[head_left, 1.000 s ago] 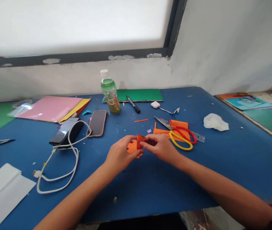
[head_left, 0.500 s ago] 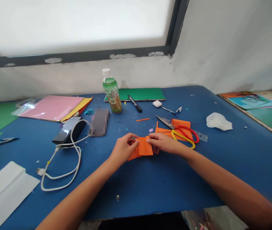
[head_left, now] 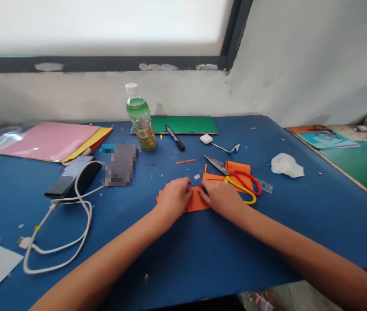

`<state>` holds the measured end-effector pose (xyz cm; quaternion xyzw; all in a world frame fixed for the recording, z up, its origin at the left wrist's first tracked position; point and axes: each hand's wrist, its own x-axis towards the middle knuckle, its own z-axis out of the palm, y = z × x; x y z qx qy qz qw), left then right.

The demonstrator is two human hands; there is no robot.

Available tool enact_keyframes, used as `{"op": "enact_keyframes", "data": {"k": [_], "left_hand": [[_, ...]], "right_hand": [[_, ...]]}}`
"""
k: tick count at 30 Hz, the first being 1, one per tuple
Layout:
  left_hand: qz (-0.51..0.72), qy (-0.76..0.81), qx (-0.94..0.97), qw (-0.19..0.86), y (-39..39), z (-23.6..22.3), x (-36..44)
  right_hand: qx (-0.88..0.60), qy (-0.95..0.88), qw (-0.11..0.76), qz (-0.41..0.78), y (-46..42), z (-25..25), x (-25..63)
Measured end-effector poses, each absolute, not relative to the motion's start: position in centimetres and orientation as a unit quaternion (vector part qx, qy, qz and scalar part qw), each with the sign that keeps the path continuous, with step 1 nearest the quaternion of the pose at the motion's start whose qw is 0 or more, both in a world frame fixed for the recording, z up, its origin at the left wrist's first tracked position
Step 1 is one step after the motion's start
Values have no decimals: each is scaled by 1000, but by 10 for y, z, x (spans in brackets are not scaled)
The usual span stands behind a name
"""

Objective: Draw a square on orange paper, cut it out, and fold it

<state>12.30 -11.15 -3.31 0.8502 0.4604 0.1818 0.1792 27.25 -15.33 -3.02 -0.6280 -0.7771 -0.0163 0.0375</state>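
An orange piece of paper (head_left: pixel 196 203) lies low on the blue table, stretching between my two hands. My left hand (head_left: pixel 174 196) is closed over its left part, thumb and fingers bent against it. On the right side, my right hand (head_left: pixel 224 198) pinches the same paper with curled fingers, some hidden beneath the palm. Close by my right hand are scissors (head_left: pixel 216 165) with red and yellow handles, resting on other orange paper pieces (head_left: pixel 238 166). A thin orange strip (head_left: pixel 186 161) lies beyond my hands.
A green-labelled bottle (head_left: pixel 141 121) stands before a green board (head_left: pixel 183 124) and a black marker (head_left: pixel 175 137). Left are a phone on a stand (head_left: pixel 73 175), a white cable (head_left: pixel 88 224) and pink paper (head_left: pixel 54 140). A crumpled white tissue (head_left: pixel 286 165) sits at right.
The paper, held raised and folded before, now lies flatter and wider. Both hands have turned palm-down and lowered onto it. The camera view has shifted slightly right.
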Motion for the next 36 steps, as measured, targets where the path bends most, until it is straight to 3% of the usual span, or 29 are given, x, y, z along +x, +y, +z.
{"op": "enact_keyframes", "data": {"k": [7,11,23,36], "left_hand": [[206,407,880,132,-122,-50,110],[253,375,886,99,-119,-61,102],[279,235,929,54,-111,-60,96],[238,213,947,35,-109,-56,96]], "right_hand": [[-526,-845,25,-99,-161,-41,279],[-440,-880,68,-162,-161,-43,287],[-335,-913,203,-113,-143,-57,306],[-332,-906,258,-43,-138,-61,311]]}}
